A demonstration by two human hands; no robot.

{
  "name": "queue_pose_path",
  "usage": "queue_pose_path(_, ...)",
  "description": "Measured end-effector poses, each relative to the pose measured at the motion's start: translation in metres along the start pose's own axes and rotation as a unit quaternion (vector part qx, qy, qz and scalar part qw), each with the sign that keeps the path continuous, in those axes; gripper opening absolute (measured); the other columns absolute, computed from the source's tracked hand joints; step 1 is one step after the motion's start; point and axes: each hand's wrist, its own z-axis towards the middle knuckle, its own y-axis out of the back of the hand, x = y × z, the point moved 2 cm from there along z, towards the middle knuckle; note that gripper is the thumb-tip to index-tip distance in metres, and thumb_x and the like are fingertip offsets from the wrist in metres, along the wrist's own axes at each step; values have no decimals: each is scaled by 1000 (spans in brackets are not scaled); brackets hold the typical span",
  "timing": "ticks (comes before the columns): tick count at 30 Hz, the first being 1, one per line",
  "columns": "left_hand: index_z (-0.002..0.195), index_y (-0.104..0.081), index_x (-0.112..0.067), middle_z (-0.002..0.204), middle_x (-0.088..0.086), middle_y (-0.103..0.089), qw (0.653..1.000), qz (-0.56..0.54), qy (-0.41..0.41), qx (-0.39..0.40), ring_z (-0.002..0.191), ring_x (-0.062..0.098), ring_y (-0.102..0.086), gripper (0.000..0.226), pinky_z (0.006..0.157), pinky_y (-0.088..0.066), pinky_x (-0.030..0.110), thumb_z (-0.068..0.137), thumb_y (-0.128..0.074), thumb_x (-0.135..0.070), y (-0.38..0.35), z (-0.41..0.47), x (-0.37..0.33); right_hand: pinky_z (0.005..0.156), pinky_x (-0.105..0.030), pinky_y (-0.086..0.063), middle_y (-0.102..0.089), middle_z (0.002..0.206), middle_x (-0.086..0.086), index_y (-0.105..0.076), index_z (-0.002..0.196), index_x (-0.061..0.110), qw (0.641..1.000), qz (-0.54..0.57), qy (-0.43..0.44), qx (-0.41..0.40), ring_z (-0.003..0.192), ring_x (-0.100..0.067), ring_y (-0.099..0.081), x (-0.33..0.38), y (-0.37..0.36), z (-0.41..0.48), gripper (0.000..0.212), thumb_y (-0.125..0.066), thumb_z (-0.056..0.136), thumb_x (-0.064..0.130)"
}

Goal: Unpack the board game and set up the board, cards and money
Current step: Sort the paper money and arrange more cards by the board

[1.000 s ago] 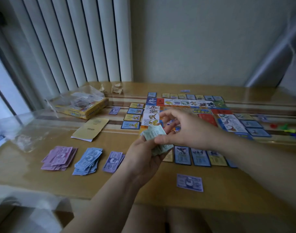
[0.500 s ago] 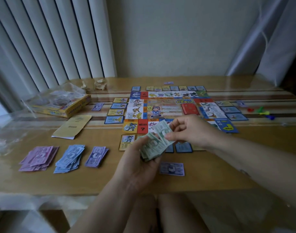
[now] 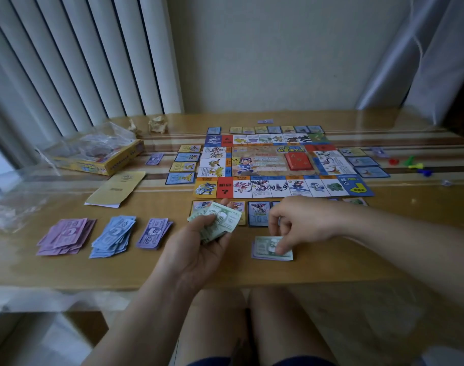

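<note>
Gripping a fanned green stack (image 3: 223, 217) in curled fingers (image 3: 208, 221), the left hand (image 3: 199, 249) hovers above the tabletop (image 3: 225, 273). The right hand (image 3: 302, 220) has bent fingertips touching a green note (image 3: 265, 247), which lies on a purple note (image 3: 254, 254); whether they pinch it is unclear.

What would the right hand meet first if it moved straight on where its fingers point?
The green note on the small pile; the right hand points down at it and probably touches it.

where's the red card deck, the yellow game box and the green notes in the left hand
red card deck (image 3: 299, 161), head view, middle of its top card
yellow game box (image 3: 125, 159), head view, its near side wall
green notes (image 3: 226, 220), head view, face of the top note
</note>
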Motion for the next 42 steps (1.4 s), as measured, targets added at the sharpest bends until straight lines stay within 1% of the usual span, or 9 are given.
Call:
queue_pose_path(5, 105, -59, 4, 104, 16, -71, 999, 22, 25, 16, 77, 25, -72, 20, 59, -60, 37, 95, -42, 0, -4, -3, 6, 54, -21, -33, -48, 73, 10, -53, 98, 25, 997, -31, -11, -70, 61, -4, -44, 0, 5, -5, 39, -78, 72, 39)
queue_pose_path(9, 107, -62, 4, 103, 17, -71, 998, 39, 51, 24, 78, 27, -72, 22, 52, -59, 35, 95, -44, -2, -17, 1, 13, 65, -27, -47, -67, 82, 4, -64, 90, 24, 980, 142, 27, -134, 69, -9, -58, 0, 35, -14, 25, -70, 78, 44)
queue_pose_path(13, 99, -66, 1, 93, 19, -72, 995, 70, 56, 37, 74, 25, -71, 21, 56, -60, 30, 95, -46, -3, -41, 11, 18, 57, -20, -43, -62, 60, 15, -66, 78, 20, 957, 263, 14, -123, 55, 1, -54, -3, 36, -18, 35, -67, 70, 54)
queue_pose_path(23, 116, -54, 5, 105, 19, -67, 985, 120, 102, 71, 99, 27, -64, 25, 77, -54, 42, 100, -41, -9, -123, 74, 29, 53, -24, -37, -48, 54, 2, -61, 71, 11, 858, 412, -101, -291, 51, -10, -42, -110, 81, 7, 18, -67, 86, 17)
queue_pose_path(26, 131, -41, 5, 122, 21, -60, 976, 149, 131, 94, 107, 31, -60, 33, 75, -51, 43, 101, -31, -3, -145, 101, 35, 54, -24, -34, -50, 57, 1, -64, 77, 9, 824, 379, -166, -387, 54, -13, -43, -181, 103, 13, 15, -66, 87, 20)
queue_pose_path(29, 135, -37, 4, 125, 19, -59, 968, 185, 135, 102, 115, 29, -57, 35, 78, -51, 42, 101, -26, 0, -164, 130, 43, 55, -23, -40, -67, 88, -9, -65, 112, 1, 787, 345, -248, -447, 71, -20, -58, -243, 120, 14, 25, -63, 90, 14)
queue_pose_path(32, 135, -38, 1, 107, 14, -66, 963, 211, 126, 108, 99, 23, -63, 36, 63, -54, 35, 101, -29, 2, -180, 154, 49, 80, -40, -55, -68, 111, -15, -65, 115, 5, 767, 328, -290, -469, 91, -30, -66, -283, 131, 22, 32, -69, 83, 7)
queue_pose_path(38, 102, -53, 0, 87, 14, -69, 960, 238, 113, 91, 89, 23, -67, 12, 63, -54, 34, 97, -43, 3, -196, 190, 53, 65, -32, -53, -66, 104, -7, -65, 108, 7, 764, 286, -353, -458, 80, -24, -62, -313, 135, 48, 30, -70, 80, 0)
queue_pose_path(42, 97, -53, -3, 93, 16, -63, 958, 256, 109, 64, 82, 24, -63, 9, 58, -55, 33, 92, -53, 4, -195, 205, 53, 80, -37, -52, -66, 108, -10, -63, 112, 12, 786, 155, -431, -415, 86, -27, -62, -316, 128, 51, 33, -73, 81, 18)
